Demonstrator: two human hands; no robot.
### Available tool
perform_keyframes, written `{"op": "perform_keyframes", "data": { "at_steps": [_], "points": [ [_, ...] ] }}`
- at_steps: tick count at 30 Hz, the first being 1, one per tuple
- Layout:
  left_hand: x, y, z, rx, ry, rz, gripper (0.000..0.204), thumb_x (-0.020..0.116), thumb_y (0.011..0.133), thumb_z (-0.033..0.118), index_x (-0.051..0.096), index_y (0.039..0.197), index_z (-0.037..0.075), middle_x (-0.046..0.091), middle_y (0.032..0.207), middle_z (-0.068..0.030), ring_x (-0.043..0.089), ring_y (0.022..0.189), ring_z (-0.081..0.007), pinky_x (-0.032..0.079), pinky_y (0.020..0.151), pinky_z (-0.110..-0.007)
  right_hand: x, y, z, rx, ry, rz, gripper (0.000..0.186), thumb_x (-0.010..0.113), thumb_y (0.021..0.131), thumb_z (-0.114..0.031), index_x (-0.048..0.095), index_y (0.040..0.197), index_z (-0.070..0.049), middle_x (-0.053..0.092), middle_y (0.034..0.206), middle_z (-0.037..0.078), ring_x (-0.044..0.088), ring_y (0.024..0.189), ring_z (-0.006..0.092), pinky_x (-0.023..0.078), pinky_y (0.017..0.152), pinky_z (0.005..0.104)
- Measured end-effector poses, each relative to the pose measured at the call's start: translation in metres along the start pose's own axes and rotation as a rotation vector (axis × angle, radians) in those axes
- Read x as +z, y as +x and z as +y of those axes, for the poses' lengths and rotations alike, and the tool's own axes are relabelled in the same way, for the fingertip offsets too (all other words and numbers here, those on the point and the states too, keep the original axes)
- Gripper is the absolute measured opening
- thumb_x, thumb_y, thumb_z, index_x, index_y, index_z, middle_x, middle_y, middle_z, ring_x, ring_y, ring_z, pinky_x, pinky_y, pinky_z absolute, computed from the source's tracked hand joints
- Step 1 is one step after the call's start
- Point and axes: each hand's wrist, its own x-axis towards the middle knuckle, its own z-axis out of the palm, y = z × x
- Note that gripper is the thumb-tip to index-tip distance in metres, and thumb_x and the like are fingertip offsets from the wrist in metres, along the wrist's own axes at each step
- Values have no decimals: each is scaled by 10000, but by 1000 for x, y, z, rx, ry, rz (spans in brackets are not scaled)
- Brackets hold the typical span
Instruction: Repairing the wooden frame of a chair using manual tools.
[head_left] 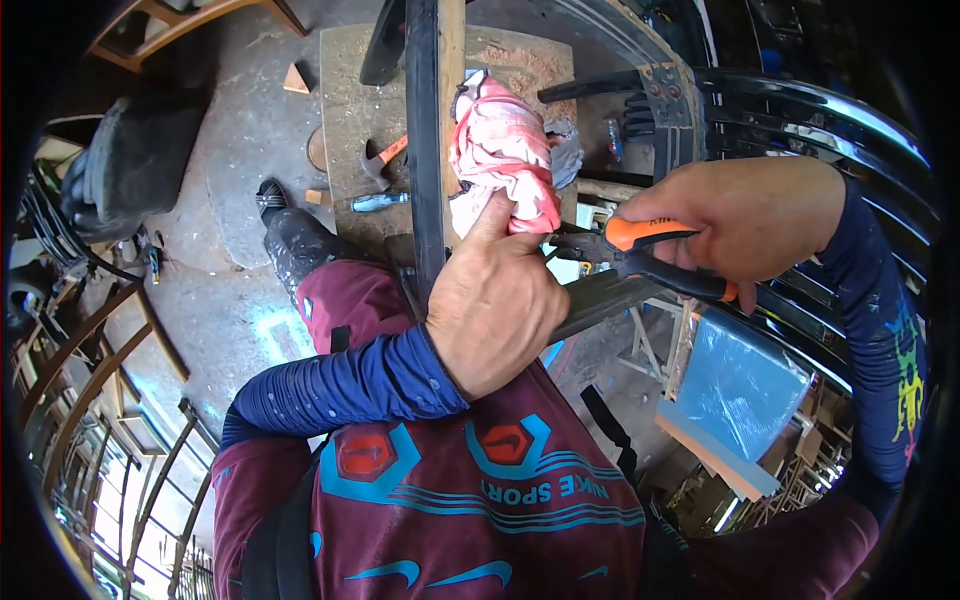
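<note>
In my right hand [740,222] are pliers [625,250] with orange and black handles, their jaws pointing left. The jaw tips reach close to the fingers of my left hand [497,305]; what lies between the jaws is too small to tell. My left hand is closed, its thumb pressed on the lower end of a bunched red and white cloth [505,140]. The rest of its fingers curl out of sight. The cloth lies against a dark wooden frame bar [424,130] with a pale wooden edge.
A hammer [380,163] and a blue-handled tool [380,202] lie on a worn board [345,100] beyond the bar. At right is a dark chair frame with curved slats [810,110]. Below it stands a plastic-wrapped blue panel [740,385]. Curved wooden frames [85,370] stand at left.
</note>
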Motion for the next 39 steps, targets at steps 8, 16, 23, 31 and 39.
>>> {"op": "perform_keyframes", "data": {
  "at_steps": [8, 16, 23, 31, 39],
  "points": [
    [-4, -5, 8, 16, 0, -47, 236, 568, 904, 254, 581, 696, 141, 589, 728, -50, 596, 852, -254, 435, 948, -453, 12, 2, -10, 15, -222, 53, 361, 494, 930, -8, 557, 1284, -41, 667, 749, 97, 676, 606, 165, 568, 571, 322],
    [-12, 5, 10, 20, -17, -124, 283, 538, 957, 280, 586, 702, 165, 591, 716, -44, 598, 821, -249, 422, 972, -460, 7, -8, -2, -30, -95, 60, 449, 453, 858, 60, 551, 1285, -40, 674, 814, 108, 680, 614, 185, 563, 550, 325],
    [-21, 14, 0, 77, 139, -7, 282, 542, 943, 253, 597, 676, 184, 593, 708, -37, 600, 830, -243, 356, 1050, -479, -6, -2, -7, -21, -174, -84, 481, 474, 867, -25, 521, 1341, -95, 662, 899, 113, 663, 661, 183, 586, 514, 343],
    [22, 10, -4, 101, 275, 7, 246, 566, 893, 180, 667, 670, 163, 608, 685, -56, 614, 853, -262, 275, 1164, -526, 5, -11, -20, 57, -236, -49, 425, 485, 855, -39, 532, 1277, -30, 672, 959, 159, 715, 779, 239, 629, 496, 363],
    [-27, 14, 6, 63, 187, 30, 240, 576, 856, 170, 659, 631, 159, 593, 636, -82, 607, 803, -254, 340, 1063, -483, 5, -25, -4, 96, -161, 27, 454, 412, 948, 6, 504, 1378, -102, 659, 914, 128, 691, 671, 206, 633, 507, 325]
  ]
}}
